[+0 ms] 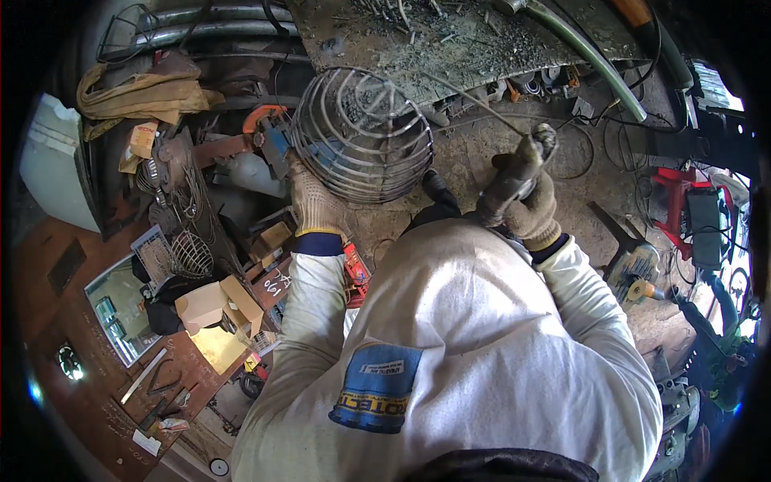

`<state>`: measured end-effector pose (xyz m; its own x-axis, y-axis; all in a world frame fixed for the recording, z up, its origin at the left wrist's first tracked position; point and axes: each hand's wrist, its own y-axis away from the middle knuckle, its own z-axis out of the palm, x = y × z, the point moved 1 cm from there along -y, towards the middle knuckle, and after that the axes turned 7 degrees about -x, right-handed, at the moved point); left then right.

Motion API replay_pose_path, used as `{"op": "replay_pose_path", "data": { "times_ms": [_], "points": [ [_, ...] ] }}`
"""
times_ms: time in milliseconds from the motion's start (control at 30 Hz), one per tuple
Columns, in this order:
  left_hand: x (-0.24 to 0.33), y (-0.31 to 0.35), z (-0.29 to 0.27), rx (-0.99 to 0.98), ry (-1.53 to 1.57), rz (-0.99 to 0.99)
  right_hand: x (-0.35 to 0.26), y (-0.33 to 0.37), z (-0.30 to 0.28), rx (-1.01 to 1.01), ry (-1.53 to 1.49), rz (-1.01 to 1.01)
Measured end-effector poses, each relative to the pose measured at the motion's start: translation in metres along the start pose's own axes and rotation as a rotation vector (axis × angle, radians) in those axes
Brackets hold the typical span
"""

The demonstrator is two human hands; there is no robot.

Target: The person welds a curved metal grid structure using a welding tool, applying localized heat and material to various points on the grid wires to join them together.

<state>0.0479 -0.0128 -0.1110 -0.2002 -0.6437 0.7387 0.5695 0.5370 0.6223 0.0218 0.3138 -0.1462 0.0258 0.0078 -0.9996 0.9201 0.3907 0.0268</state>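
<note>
A round metal cage (365,136), made of bent rods in rings with crossing ribs, is at the upper middle, beside the worktable's near edge. My left hand (319,199), in a knitted work glove, grips its lower left rim; the fingertips are partly hidden. Close to that hand is a blue and orange clamp (273,136). My right hand (532,210), gloved too, is closed round a dark, dirty welding electrode holder (514,173). A thin electrode (474,100) sticks out of it toward the upper left, its tip apart from the cage.
Metal bits litter the worktable (337,32) ahead. A thick metal tube (590,60) hangs past its right end. On the left are an open cardboard box (217,309) and a brown cloth (144,96). An angle grinder (634,277) and a red stand (675,209) are right; another person (727,361) is far right.
</note>
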Motion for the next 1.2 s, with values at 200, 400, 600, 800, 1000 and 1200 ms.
{"op": "replay_pose_path", "data": {
  "times_ms": [200,400,600,800,1000,1200],
  "points": [
    [0.002,0.010,0.008,-0.065,-0.039,0.006,0.010,-0.007,0.011,-0.094,0.082,0.029],
    [-0.006,-0.016,-0.027,-0.073,-0.019,0.021,0.019,-0.017,0.025,-0.076,-0.039,-0.013],
    [0.005,0.009,0.006,-0.033,-0.037,-0.037,0.018,-0.025,0.032,-0.081,-0.129,-0.015],
    [0.001,0.007,0.000,-0.056,-0.051,-0.004,0.008,-0.029,0.036,-0.094,-0.060,-0.016],
    [0.004,0.011,0.004,-0.015,-0.055,-0.063,0.017,-0.033,0.038,-0.091,-0.072,0.008],
    [-0.005,-0.012,-0.031,-0.173,-0.294,0.070,0.018,-0.035,0.041,-0.056,0.033,-0.059]
  ]
}}
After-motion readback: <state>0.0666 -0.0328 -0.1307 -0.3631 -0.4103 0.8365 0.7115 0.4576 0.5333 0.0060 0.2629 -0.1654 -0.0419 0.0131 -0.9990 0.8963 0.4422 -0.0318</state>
